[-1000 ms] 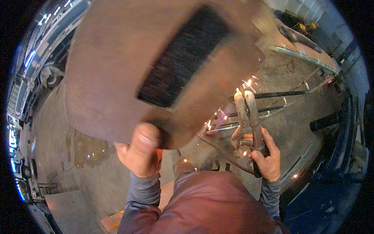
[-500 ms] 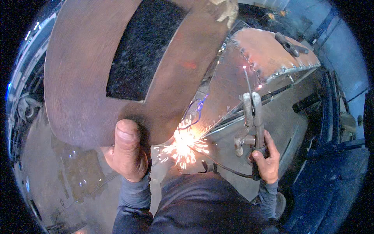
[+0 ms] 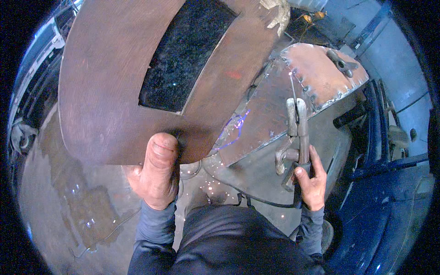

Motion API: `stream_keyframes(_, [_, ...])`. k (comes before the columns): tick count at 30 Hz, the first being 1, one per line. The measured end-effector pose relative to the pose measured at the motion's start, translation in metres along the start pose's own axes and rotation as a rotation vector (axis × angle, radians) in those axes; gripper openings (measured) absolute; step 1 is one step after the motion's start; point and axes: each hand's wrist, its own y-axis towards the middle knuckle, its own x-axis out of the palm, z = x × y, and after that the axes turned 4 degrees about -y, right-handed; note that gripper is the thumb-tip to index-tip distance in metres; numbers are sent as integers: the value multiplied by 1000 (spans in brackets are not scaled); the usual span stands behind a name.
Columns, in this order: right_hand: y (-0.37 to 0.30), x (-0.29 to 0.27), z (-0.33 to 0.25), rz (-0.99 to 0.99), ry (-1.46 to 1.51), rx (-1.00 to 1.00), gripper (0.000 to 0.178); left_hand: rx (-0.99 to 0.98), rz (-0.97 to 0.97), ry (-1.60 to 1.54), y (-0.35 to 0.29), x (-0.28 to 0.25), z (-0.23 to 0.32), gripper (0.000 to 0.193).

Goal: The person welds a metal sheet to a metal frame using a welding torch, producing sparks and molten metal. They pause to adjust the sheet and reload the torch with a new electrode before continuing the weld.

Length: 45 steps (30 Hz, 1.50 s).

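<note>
The left hand point(image 3: 158, 178) pinches the lower edge of a brown shield point(image 3: 107, 101), thumb on its near face. Right of the shield is a metal panel point(image 3: 263, 107). The right hand point(image 3: 313, 187) wraps around a rod holder point(image 3: 303, 137); whether its rod point(image 3: 294, 87) touches the panel, I cannot tell.

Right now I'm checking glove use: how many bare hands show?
2: the left hand gripping the brown shield, the right hand holding the electrode holder. The shield may hide others.
</note>
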Motion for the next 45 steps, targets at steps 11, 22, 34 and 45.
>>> stream_keyframes(11, [27, 26, -16, 62, -92, 3, 65, -36, -72, -172, 48, 25, -40, 47])
stream_keyframes(22, [50, 53, -32, 115, -167, -15, 64, -347, 23, -654, 72, 46, -75, 51])
stream_keyframes(34, [60, 64, -39, 146, -230, -7, 64, -504, 124, -741, 85, 48, -84, 53])
stream_keyframes(45, [63, 62, -39, 133, -241, 2, 64, -524, -202, -842, 78, 32, -100, 41])
